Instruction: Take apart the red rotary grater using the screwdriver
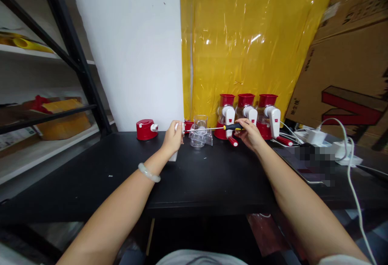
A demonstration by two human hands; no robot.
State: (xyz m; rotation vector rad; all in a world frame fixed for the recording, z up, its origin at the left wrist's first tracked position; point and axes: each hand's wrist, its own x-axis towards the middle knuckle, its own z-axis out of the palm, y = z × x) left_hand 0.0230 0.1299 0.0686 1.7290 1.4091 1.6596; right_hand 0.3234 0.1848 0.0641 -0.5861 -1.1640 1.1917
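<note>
My left hand (172, 139) is closed around a white crank arm (173, 156), whose lower end shows below the fingers. In my right hand (249, 133) is a screwdriver (233, 127) with a black and yellow handle, held level by the fingertips. Its long thin shaft points left and its tip meets the white part at my left hand; the exact contact is too small to make out. Behind the shaft stands a clear plastic body (198, 137), partly overlapped by it. A red part (188, 126) sits just behind my left hand, mostly hidden.
A red base (147, 130) with a white knob stands left on the black table (121, 176). Three red-and-white crank grinders (226, 100) line the back right. Farther right lie a dark tablet-like device (295, 162), white chargers (317, 136) and cables. A large carton (342, 67) leans behind.
</note>
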